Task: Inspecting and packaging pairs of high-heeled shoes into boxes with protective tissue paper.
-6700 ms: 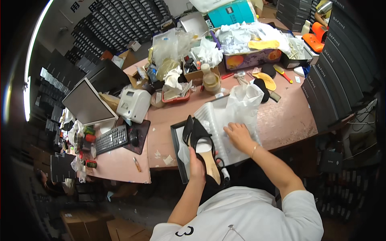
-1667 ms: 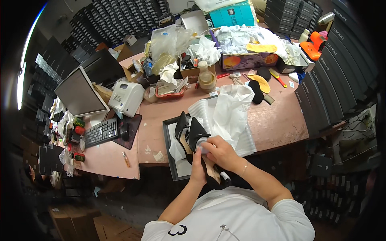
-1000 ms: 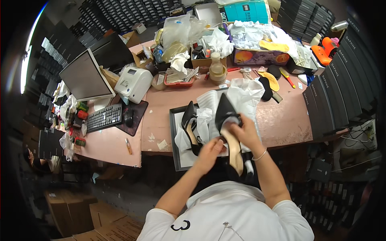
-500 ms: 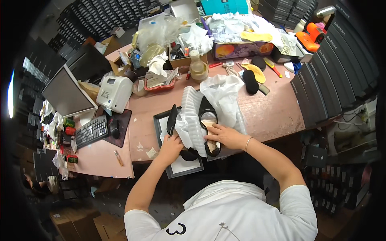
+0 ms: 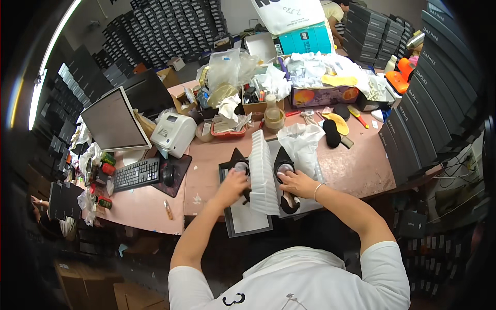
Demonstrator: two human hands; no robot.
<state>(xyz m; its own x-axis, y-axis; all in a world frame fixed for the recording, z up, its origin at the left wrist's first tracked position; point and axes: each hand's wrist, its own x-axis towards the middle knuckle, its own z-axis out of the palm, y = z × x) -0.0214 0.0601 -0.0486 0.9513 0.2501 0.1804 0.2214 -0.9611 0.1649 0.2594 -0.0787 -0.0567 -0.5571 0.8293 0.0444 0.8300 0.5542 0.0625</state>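
Note:
A black pointed-toe shoe (image 5: 238,156) lies toe away from me over an open grey shoebox (image 5: 250,230), with a clear rounded insert in its toe. My left hand (image 5: 232,189) is closed over the shoe's opening, hiding its middle. To the right is a matching black shoe (image 5: 282,156), with a similar clear insert and a dark heel part near me. My right hand (image 5: 300,184) grips its side, fingertips at the opening. Between the shoes stands a long ribbed white padding sheet (image 5: 262,178). Crumpled white tissue paper (image 5: 300,147) spreads behind my right hand.
Left are a keyboard (image 5: 136,174), mouse (image 5: 168,175), monitor (image 5: 114,121) and white label printer (image 5: 174,133). Behind stand a tape roll (image 5: 274,122), a red basket (image 5: 230,134) and a carton of paper (image 5: 324,95). Stacked grey shoeboxes (image 5: 413,139) rise on the right.
The left shoe has turned upright, its toe pointing away, and my left hand has moved onto its opening. The padding sheet stands straighter between the shoes. The whole view has shifted.

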